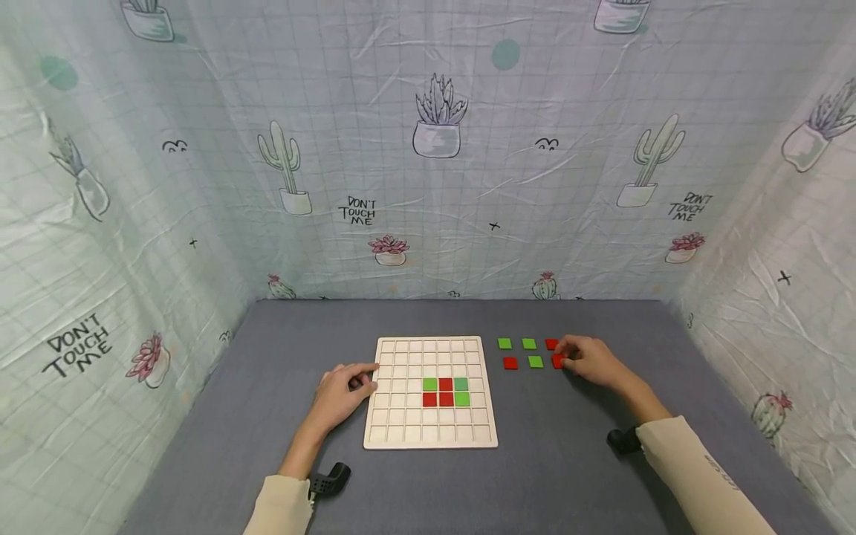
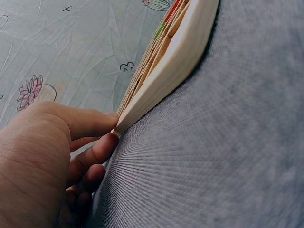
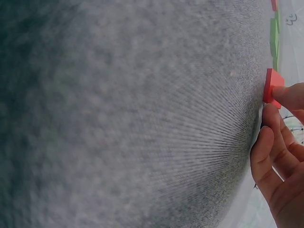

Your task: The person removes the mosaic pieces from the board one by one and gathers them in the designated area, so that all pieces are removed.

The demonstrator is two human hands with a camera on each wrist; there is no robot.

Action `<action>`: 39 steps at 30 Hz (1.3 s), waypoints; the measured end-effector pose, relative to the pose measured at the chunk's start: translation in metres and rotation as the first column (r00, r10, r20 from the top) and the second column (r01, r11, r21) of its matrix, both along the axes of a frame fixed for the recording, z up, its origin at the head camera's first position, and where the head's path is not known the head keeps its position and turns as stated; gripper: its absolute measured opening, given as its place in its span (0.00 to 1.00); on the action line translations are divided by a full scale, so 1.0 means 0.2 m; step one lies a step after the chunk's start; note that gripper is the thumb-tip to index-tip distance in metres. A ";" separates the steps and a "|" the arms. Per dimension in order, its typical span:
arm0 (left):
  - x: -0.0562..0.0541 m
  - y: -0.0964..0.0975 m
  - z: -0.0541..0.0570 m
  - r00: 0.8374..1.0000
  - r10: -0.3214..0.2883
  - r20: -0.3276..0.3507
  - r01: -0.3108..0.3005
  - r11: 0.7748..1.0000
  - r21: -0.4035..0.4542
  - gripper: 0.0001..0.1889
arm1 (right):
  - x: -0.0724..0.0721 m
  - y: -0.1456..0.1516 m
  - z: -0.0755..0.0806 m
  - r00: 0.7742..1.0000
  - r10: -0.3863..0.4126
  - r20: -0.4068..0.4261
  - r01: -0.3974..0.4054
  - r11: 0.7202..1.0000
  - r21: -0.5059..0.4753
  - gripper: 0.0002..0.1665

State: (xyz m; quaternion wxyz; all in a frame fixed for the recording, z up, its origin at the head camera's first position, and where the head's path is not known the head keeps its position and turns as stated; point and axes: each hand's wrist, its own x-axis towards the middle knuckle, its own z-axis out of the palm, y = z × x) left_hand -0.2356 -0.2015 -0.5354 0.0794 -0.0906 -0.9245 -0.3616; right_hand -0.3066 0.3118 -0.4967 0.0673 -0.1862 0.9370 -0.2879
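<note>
A pale wooden grid board (image 1: 394, 438) lies flat on the table. Two rows of red and green square tiles fill some of its cells, right of the middle. At the board's left edge is my left hand (image 1: 339, 394); its thumb and a finger hold the wooden rim, as the left wrist view shows close up. To the right of the board, my right hand (image 1: 591, 360) pinches a red tile (image 3: 270, 84) by its near side, the thumb on its face. That tile seems still on the table, partly hidden by the fingers.
Left of my right hand are loose tiles in two rows: green ones (image 1: 529, 343) and red ones (image 1: 510, 362). The table has a grey cloth (image 1: 428, 490). A curtain printed with cacti (image 1: 438, 223) closes off the back and both sides.
</note>
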 end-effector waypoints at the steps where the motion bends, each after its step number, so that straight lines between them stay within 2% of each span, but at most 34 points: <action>1: 0.00 0.00 0.00 1.000 0.000 0.002 0.000 1.000 0.003 0.18 | 0.00 0.00 0.00 1.000 0.001 0.007 -0.001 1.000 -0.001 0.08; 14: 0.00 0.00 -0.01 1.000 0.010 -0.004 -0.010 1.000 0.006 0.17 | 0.00 -0.01 0.00 1.000 0.021 -0.003 -0.021 1.000 0.017 0.08; 30: 0.01 0.00 0.00 1.000 0.013 0.015 -0.013 1.000 0.007 0.17 | -0.01 -0.02 0.01 1.000 0.023 0.009 -0.023 1.000 0.011 0.09; 39: 0.00 0.00 -0.01 1.000 0.007 0.011 -0.007 1.000 0.003 0.17 | 0.00 -0.02 0.02 1.000 0.018 -0.009 -0.017 0.999 0.044 0.10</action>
